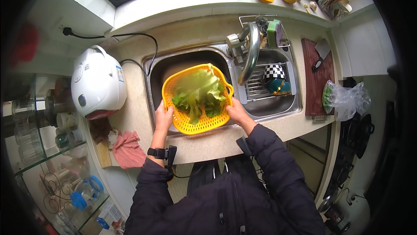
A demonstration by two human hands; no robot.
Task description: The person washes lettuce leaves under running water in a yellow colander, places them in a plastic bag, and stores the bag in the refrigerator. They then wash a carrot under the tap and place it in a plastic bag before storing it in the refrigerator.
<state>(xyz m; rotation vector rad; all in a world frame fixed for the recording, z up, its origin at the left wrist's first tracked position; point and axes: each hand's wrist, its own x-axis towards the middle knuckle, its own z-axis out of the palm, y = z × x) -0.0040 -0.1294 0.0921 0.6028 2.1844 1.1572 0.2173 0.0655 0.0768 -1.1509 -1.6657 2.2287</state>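
A yellow plastic colander (192, 129) is held over the left sink basin (159, 72), somewhat tilted. Leafy green lettuce (198, 91) lies inside it, partly blurred. My left hand (164, 116) grips the colander's left rim, thumb on top. On the opposite side, my right hand (238, 113) grips the right rim just below a looped handle. The fingers of both hands are partly hidden behind the basket. To the right of the colander, a curved metal faucet (255, 52) arches over the right basin; I cannot tell whether water runs from it.
A white rice cooker (99, 82) stands left of the sink, near a pink cloth (128, 150). Bowls (275, 78) sit on a rack in the right basin. A cleaver (322, 51) lies on a dark red cutting board (314, 88), beside a plastic bag (350, 99). A sponge (274, 33) is behind the faucet.
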